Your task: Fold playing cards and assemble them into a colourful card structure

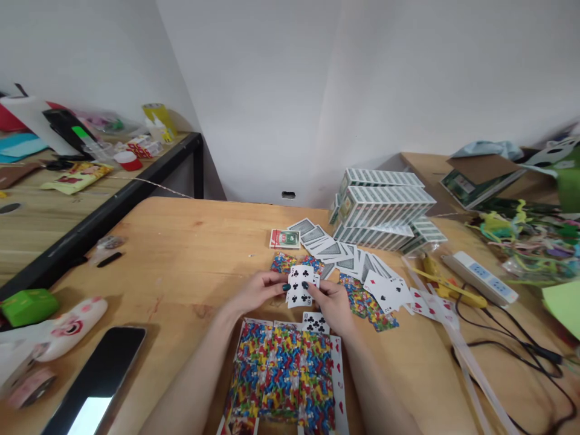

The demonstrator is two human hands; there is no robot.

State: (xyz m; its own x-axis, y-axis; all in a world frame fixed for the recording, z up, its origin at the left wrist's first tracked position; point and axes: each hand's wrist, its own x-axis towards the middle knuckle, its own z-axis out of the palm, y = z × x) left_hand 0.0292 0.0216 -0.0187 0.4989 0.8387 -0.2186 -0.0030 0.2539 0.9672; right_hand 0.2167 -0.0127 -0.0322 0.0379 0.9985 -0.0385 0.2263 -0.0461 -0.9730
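Note:
Between my two hands is a small bunch of playing cards, faces toward me, with the six of clubs in front and a jack's edge behind it. My left hand pinches the left edge. My right hand grips the right side, its thumb on the front card. Just below lies a ten of clubs, face up. Nearer to me is a block of colorful patterned cards laid in columns, with a strip of heart cards along its right side.
A fan of grey-backed cards and a card box lie beyond my hands. Stacked striped cartons stand behind. A power strip with cables is at right; a phone and a white plush-like item are at left.

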